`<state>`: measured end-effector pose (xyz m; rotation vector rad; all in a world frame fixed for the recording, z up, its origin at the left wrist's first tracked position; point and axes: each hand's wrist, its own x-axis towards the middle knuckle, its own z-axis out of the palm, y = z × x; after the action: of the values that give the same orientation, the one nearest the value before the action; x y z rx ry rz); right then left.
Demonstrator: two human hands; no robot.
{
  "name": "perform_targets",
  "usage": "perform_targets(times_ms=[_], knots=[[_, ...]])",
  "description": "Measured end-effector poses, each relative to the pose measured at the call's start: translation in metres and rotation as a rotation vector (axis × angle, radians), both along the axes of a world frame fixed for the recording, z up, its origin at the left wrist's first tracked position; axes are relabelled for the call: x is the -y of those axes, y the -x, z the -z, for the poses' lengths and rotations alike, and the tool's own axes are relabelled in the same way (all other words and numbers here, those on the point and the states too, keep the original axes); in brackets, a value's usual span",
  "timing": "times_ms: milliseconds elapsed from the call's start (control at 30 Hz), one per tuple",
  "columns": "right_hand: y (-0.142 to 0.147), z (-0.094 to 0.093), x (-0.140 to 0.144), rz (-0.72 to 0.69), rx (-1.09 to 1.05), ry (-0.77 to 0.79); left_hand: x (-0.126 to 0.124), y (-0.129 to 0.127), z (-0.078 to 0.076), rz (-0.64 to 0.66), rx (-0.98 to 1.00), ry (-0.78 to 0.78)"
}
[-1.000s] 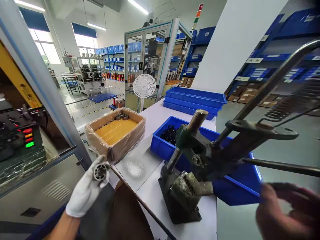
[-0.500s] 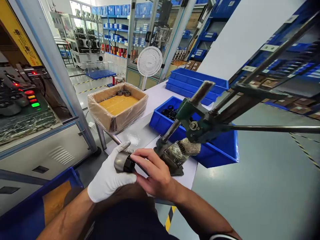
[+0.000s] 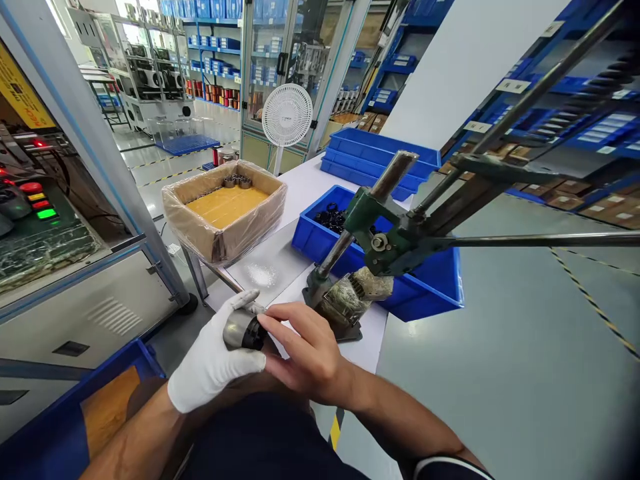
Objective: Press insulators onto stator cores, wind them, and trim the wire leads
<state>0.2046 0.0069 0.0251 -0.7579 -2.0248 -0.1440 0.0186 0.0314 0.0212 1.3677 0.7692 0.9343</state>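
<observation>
My left hand (image 3: 213,363), in a white glove, grips a short grey metal cylinder (image 3: 235,328) just in front of the white table's near edge. My bare right hand (image 3: 305,350) presses a black ring-shaped part (image 3: 255,333) against the open end of that cylinder with its fingertips. Just beyond both hands stands a green manual lever press (image 3: 350,280) on the table, its long handle (image 3: 525,239) reaching off to the right.
A blue bin (image 3: 430,293) with black ring parts sits behind the press. A plastic-wrapped cardboard box (image 3: 225,230) with yellow sheets and several metal cylinders stands at the left. Stacked blue trays (image 3: 380,157) and a white fan (image 3: 287,117) lie beyond. A machine cabinet (image 3: 60,267) flanks the left; a blue crate (image 3: 60,427) is at lower left.
A second ago my left hand held the cylinder alone and the right was low at the far right. The right hand came over with the black part; since half a second ago, barely any motion.
</observation>
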Motion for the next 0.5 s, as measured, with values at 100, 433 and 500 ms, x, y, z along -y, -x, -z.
perform_targets(times_ms=[100, 433, 500], knots=[[0.003, 0.004, -0.005, -0.001, 0.029, -0.021, -0.002, 0.003, 0.001, -0.038, -0.125, -0.049], [0.025, -0.009, -0.024, -0.166, -0.128, -0.174, -0.011, 0.013, 0.008, 0.007, -0.299, -0.135], [0.032, -0.011, -0.028, -0.212, -0.115, -0.236, -0.015, 0.024, 0.000, 0.093, -0.331, -0.153]])
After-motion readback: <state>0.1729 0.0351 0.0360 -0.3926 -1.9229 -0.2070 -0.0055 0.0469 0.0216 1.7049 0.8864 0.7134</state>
